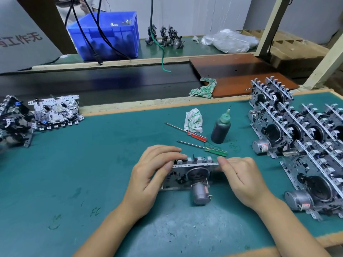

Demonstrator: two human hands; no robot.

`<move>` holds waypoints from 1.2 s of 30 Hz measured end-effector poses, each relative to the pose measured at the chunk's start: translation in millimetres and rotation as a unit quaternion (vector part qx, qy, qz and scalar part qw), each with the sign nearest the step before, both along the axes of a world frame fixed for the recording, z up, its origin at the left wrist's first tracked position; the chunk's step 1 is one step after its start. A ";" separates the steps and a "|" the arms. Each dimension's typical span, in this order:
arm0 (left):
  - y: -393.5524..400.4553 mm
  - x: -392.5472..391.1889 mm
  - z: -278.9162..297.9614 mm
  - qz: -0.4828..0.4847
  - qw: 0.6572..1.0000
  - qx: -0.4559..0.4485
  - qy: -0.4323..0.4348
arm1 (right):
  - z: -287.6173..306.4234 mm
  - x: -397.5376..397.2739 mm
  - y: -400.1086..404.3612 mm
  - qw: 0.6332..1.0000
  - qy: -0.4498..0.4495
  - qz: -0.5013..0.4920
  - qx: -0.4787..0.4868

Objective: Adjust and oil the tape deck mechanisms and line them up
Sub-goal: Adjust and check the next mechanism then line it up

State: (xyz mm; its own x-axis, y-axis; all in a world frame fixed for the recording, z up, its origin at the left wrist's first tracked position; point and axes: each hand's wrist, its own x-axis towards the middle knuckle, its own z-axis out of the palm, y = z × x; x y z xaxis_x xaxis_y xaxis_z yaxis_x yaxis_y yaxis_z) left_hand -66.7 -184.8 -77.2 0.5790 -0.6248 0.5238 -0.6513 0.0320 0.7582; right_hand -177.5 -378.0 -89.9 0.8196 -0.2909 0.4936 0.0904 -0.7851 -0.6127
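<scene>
Tape deck mechanism (189,173) stood tilted on the green worktop (92,164), motor toward the person, gripped at its two ends by the left hand (154,171) and right hand (241,175). Steady support mattered: the oil bottle (220,129) and screwdrivers (187,132) lay just behind, finished mechanisms (304,138) lined up right.

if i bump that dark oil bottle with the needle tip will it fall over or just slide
The oil bottle would probably tip rather than slide: it stands upright, tall and narrow on the green mat, which looks grippy. Its round body would likely roll once down, perhaps toward the green-handled screwdriver. It looks dark nearly to the shoulder, so probably fairly full and somewhat steadier.
</scene>
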 end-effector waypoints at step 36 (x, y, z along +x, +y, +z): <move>13.8 10.1 1.4 0.009 0.989 0.033 -0.145 | 4.9 0.5 7.1 0.996 0.073 0.032 -0.041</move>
State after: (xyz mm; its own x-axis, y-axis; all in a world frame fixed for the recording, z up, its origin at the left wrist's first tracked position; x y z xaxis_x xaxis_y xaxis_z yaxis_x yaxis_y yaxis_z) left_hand -56.6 -171.0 -75.8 0.4216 -0.6543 0.6278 -0.8414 -0.0242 0.5399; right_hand -177.0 -370.9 -85.0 0.8998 -0.1993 0.3882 0.0564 -0.8290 -0.5564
